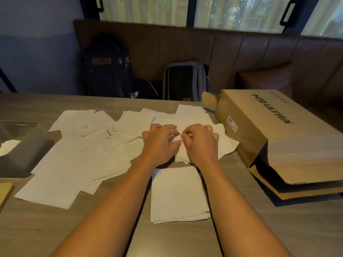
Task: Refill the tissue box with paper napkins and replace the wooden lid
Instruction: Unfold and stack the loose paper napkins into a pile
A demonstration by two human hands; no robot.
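Several white paper napkins (pixel 74 164) lie scattered flat over the table. My left hand (pixel 159 141) and my right hand (pixel 200 141) meet at the middle, fingers curled, both pinching one crumpled napkin (pixel 226 145) between them. A neat stack of folded napkins (pixel 178 195) sits between my forearms, close to me. The grey tissue box (pixel 24 154) stands open at the left edge with a napkin showing inside. A corner of the wooden lid (pixel 4 191) peeks in at the lower left.
A large brown cardboard box (pixel 274 127) lies on the right of the table, its end open. Two backpacks (pixel 185 80) lean on the bench seat behind the table (pixel 278 229). Windows run along the back.
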